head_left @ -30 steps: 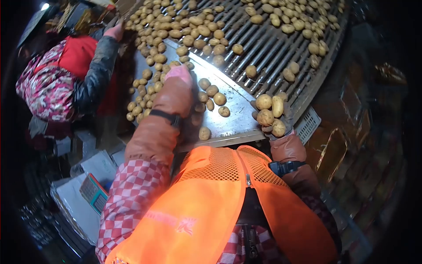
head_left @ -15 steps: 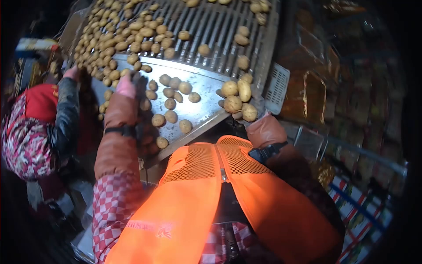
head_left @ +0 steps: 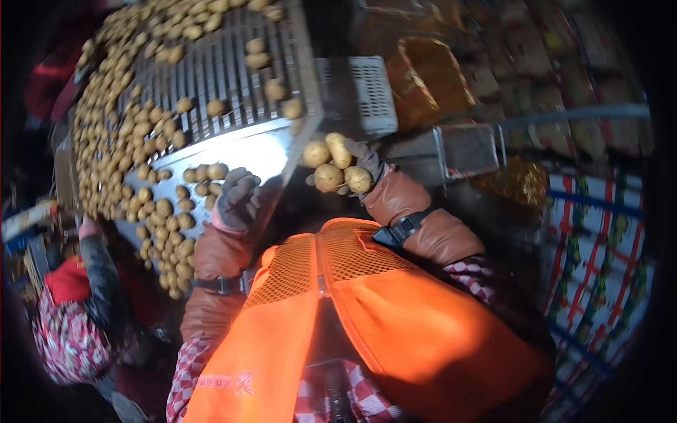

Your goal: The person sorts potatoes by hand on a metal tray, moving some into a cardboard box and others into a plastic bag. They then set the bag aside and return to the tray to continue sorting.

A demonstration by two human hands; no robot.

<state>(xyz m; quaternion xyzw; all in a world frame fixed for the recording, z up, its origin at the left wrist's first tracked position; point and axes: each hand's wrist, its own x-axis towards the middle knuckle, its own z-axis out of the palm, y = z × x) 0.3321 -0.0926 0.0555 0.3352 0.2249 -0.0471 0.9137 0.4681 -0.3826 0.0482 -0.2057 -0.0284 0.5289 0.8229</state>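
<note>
Several potatoes [head_left: 328,178] are bunched in my right hand [head_left: 369,163], which wears a grey glove; its fingers wrap round them from the right, partly hidden underneath. The bunch is off the sorting table, just right of its metal edge. My left hand [head_left: 238,199], in a grey and pink glove, is over the near right part of the metal tray [head_left: 243,149]. Its fingers are loosely bent and apart, with nothing visible in them. Loose potatoes [head_left: 185,203] lie on the tray just left of that hand.
A slatted roller bed [head_left: 211,84] with many potatoes stretches behind the tray. On the left, another person [head_left: 77,317] reaches toward the potatoes. A white perforated crate [head_left: 375,95] stands right of the table, near a metal frame [head_left: 469,149] and printed cartons [head_left: 599,261].
The view has swung right, so the table sits further left. My left hand has drawn back toward me from the potato pile. My right hand still holds its potatoes, now clear of the table edge.
</note>
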